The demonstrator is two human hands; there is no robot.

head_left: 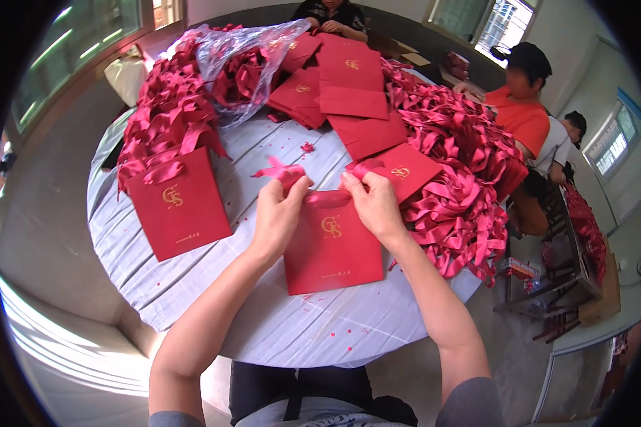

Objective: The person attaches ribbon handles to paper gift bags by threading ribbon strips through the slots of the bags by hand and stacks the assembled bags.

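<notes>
A flat red paper gift bag [332,249] with a gold emblem lies in front of me on the round table. Along its top edge runs a pinkish-red satin ribbon [327,198]. My left hand [281,212] pinches one part of this ribbon at the bag's upper left, and a loose tail sticks out past the fingers. At the upper right, my right hand [374,203] grips the ribbon's other part between thumb and fingers. Another red gift bag [181,213], with ribbon at its top, lies to the left at the end of a stacked row.
A light cloth [253,341] covers the table. Beribboned bags [456,135] heap up on the right; stacked red bags [349,71] and clear plastic [246,64] lie at the back. A person in orange [520,107] sits at the right, another person [331,18] at the far side.
</notes>
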